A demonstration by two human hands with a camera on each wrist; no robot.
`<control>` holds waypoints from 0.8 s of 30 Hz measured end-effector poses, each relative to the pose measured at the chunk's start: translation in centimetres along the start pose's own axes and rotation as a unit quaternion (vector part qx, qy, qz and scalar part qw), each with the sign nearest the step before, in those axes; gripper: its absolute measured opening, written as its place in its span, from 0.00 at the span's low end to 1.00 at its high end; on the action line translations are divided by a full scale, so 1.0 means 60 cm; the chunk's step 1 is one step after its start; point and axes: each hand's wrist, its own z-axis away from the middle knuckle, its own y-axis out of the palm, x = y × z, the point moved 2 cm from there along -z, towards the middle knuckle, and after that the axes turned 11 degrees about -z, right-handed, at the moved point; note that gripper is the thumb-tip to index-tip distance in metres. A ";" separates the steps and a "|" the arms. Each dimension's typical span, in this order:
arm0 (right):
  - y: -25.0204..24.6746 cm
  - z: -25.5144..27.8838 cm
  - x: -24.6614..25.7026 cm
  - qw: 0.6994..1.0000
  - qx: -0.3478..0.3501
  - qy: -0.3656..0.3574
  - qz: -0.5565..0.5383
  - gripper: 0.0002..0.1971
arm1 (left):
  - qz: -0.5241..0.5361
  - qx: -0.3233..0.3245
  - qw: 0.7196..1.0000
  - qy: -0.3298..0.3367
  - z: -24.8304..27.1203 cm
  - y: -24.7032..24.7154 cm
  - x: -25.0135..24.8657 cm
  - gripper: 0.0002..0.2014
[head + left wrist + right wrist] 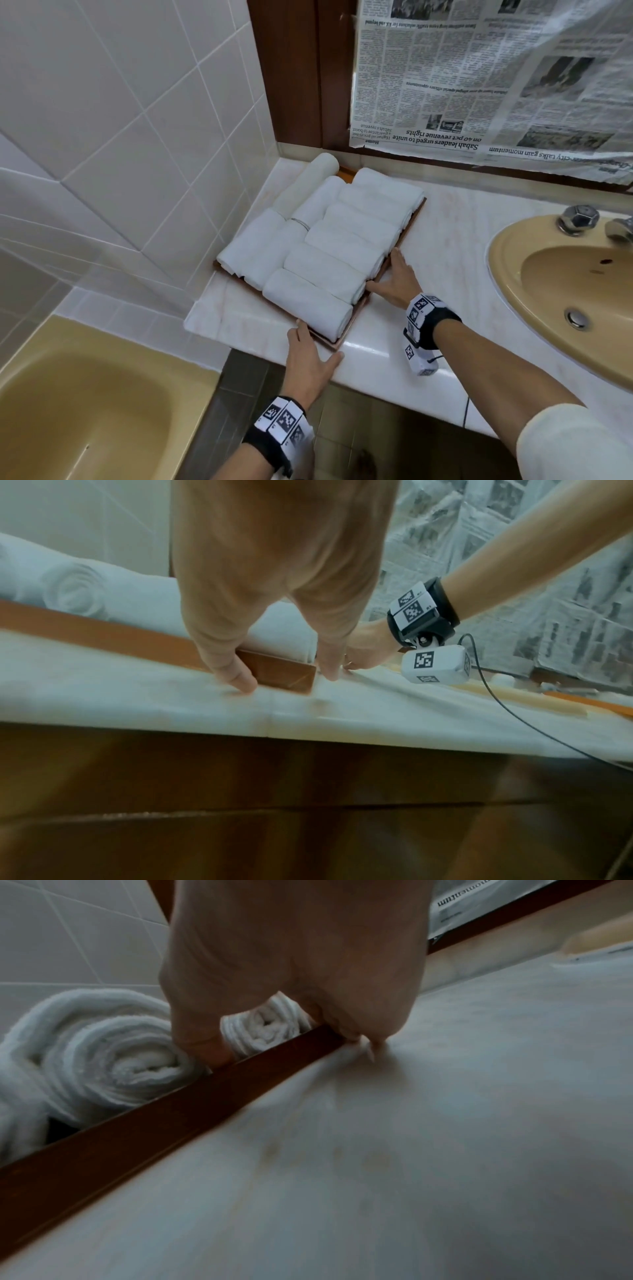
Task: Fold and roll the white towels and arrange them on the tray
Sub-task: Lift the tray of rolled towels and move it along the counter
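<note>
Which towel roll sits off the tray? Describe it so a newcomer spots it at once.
Start at the marble counter left of the tan sink, where the wooden tray of white rolls sits by the tiled wall. The stray roll lies along the tray's wall side, near the far corner. Unlike its neighbours, it appears to rest outside the tray rim, closest to the tiles.

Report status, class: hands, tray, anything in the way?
Left hand grips the wooden tray at its near corner; right hand grips its right rim. Rolled white towels fill the tray on the marble counter. Nothing in the way.
</note>
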 end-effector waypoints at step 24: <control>0.048 0.078 0.025 0.986 0.136 -0.049 0.087 0.77 | -0.054 -0.071 0.994 -0.067 -0.085 -0.052 0.019 0.57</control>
